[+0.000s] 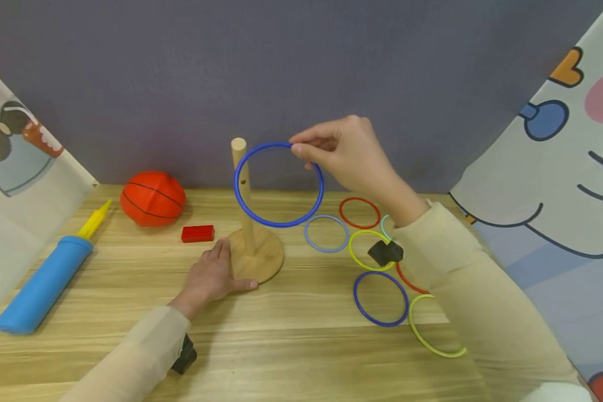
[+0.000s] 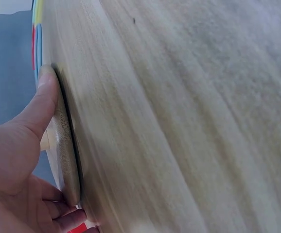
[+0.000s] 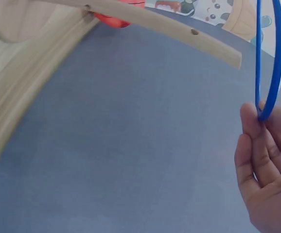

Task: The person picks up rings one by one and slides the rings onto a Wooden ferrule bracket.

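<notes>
My right hand [image 1: 354, 153] pinches a dark blue ring [image 1: 281, 224] between thumb and fingertips, holding it upright in the air. In the head view the ring's left edge overlaps the wooden peg [image 1: 248, 229] of a stand. From the right wrist view, the ring [image 3: 278, 53] is apart from the peg's tip [image 3: 233, 57]. The stand's round base [image 1: 268, 259] lies flat on the table. My left hand [image 1: 213, 276] grips that base at its left side, thumb [image 2: 41, 102] along the near rim and fingers bent around the edge.
Right of the stand lie several rings, among them a light blue ring [image 1: 326, 250], a yellow ring [image 1: 350, 248] and another dark blue ring [image 1: 355, 293]. A red block [image 1: 198, 233], a red ball [image 1: 153, 198] and a blue pump [image 1: 47, 285] are at the left.
</notes>
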The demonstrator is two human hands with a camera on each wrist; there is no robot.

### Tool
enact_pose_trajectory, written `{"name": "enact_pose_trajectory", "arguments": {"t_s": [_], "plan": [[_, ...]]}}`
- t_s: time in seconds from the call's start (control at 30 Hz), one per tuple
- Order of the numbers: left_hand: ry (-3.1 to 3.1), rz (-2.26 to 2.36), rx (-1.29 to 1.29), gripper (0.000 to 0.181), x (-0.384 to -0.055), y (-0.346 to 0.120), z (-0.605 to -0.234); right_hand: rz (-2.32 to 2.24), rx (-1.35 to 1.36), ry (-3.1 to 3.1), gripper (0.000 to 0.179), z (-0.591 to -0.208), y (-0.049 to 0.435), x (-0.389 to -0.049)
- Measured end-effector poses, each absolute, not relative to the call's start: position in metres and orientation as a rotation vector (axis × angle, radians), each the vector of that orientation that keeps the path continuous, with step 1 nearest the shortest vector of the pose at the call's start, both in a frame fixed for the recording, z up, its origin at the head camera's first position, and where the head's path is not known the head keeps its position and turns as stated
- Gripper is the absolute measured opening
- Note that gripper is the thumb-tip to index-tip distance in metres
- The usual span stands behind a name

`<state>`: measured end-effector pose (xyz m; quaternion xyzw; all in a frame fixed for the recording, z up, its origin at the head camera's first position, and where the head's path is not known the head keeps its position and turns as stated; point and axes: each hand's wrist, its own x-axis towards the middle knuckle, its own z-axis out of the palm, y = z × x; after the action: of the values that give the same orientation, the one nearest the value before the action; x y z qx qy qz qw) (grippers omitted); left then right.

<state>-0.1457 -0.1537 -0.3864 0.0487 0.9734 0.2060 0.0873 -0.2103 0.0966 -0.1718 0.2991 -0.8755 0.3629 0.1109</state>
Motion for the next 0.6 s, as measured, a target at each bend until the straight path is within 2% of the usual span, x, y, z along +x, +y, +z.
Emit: {"name": "enact_pose_trajectory", "arguments": {"t_s": [0.33,0.6], "plan": [[2.9,0.628,0.13,0.125,-0.144,-0.154,-0.385,1.028,0.814,-2.522,0.019,-0.16,0.069,-0.224],[2.894,0.614,0.129,0.124,-0.145,-0.154,-0.385,1.029,0.753,-2.584,0.018,-0.18,0.063,-0.238]]}}
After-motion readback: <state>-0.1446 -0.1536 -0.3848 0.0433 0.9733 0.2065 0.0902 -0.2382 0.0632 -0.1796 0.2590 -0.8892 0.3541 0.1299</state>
